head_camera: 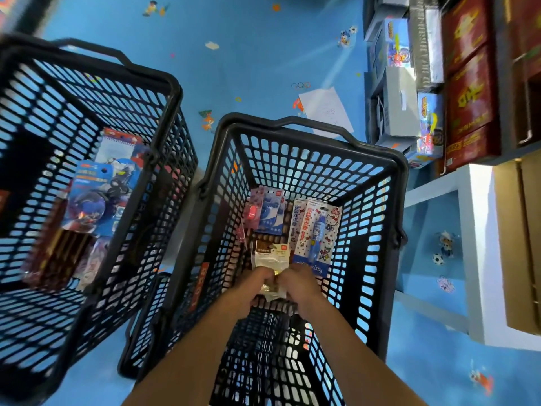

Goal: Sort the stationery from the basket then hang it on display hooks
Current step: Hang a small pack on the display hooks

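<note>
**Stationery packs in a black mesh basket, both hands on one small packet**

Stationery lies on the bottom of the basket [377,162], a deep tub of hard black plastic with walls cut into rows of rounded slots and a thick rolled rim. It stands on the blue floor [234,54], a smooth sheet printed with small cartoon figures.

Both arms reach down into it. The left hand [259,284] and right hand [298,284] meet in the middle, fingers curled, each pinching a side of a small packet [270,290] of crinkly clear film with something gold inside. What the gold thing is cannot be made out.

Just beyond the hands lie flat carded packs:
- a pen card [314,238], long and glossy, white and blue with red bows and a blue pen under a clear blister;
- a blue pack [270,213] with a rounded moulded bubble;
- a pink item [251,215] at the left wall, too small to tell;
- a brown packet [265,249], partly under the one being held.

A second basket [164,80] of the same slotted plastic stands just beside it on the left, holding a toy pack [99,189] with a shiny blue blister.

A white sheet of paper [325,108] lies on the floor beyond. Stacked boxes [468,98], red and glossy, fill the shelving at right.
</note>
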`<state>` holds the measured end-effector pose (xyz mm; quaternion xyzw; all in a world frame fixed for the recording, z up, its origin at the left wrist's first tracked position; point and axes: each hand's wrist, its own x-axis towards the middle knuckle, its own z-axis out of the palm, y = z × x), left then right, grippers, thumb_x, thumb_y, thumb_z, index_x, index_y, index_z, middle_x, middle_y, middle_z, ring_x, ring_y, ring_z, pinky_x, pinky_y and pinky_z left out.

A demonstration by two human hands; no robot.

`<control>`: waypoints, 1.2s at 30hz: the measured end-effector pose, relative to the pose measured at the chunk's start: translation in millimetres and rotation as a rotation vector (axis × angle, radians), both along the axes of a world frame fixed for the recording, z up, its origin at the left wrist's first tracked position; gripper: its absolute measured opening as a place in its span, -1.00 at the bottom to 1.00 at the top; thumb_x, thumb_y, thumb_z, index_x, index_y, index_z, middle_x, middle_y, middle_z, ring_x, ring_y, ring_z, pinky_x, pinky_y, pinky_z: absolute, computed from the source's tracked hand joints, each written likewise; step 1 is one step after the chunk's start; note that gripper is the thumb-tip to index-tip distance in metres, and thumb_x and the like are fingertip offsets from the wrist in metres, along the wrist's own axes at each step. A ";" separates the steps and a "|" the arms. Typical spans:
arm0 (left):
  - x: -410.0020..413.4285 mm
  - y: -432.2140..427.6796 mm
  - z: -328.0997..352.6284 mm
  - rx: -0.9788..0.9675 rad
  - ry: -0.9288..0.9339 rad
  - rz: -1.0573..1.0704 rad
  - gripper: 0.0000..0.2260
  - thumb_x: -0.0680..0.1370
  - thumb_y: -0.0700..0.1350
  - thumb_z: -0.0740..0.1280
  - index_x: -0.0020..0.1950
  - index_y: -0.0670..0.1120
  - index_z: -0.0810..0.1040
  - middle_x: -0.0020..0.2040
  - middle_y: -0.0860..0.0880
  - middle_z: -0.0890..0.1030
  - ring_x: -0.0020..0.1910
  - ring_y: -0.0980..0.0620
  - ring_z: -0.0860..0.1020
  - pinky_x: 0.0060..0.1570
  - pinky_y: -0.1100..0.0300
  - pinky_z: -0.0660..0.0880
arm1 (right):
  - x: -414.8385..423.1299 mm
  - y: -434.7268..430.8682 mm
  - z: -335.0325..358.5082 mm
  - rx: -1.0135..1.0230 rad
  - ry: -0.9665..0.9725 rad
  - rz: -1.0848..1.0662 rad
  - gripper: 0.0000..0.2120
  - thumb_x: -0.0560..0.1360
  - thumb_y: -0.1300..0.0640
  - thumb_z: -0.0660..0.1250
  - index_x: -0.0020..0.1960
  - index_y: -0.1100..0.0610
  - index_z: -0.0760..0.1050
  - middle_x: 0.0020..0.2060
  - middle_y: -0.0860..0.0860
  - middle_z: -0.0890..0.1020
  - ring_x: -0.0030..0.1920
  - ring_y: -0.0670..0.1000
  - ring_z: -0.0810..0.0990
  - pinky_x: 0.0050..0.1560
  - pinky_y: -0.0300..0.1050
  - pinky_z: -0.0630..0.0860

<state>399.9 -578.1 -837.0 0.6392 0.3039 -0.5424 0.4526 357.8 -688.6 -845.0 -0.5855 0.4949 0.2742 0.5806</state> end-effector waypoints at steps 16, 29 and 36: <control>-13.6 2.5 15.0 -0.033 -0.111 0.021 -0.82 0.46 -0.15 0.38 0.05 -0.09 0.64 -0.04 -0.07 0.70 -0.04 -0.07 0.65 0.00 0.12 0.51 | -19.8 3.2 17.7 0.015 -0.083 0.045 -0.76 0.52 0.35 0.26 0.00 0.07 0.60 -0.14 0.00 0.64 -0.19 -0.03 0.56 -0.31 -0.21 0.43; -21.7 31.5 -27.8 0.087 -0.341 -0.114 -0.66 0.38 -0.31 0.58 0.07 0.00 0.68 0.07 -0.03 0.72 0.01 -0.01 0.67 0.06 0.14 0.62 | -37.2 14.2 -19.8 -0.267 0.044 0.148 -0.94 0.53 0.23 0.26 -0.10 0.19 0.49 -0.29 0.05 0.53 -0.36 -0.01 0.45 -0.42 -0.19 0.28; -24.8 23.8 -40.3 0.057 -0.395 -0.044 -0.68 0.41 -0.30 0.57 0.08 0.00 0.68 0.03 0.03 0.72 -0.04 0.09 0.68 -0.03 0.20 0.62 | -38.0 13.5 -37.3 -0.386 0.024 0.146 -0.77 0.51 0.13 0.39 0.15 0.17 0.55 0.04 0.09 0.63 -0.16 0.07 0.60 -0.34 -0.24 0.45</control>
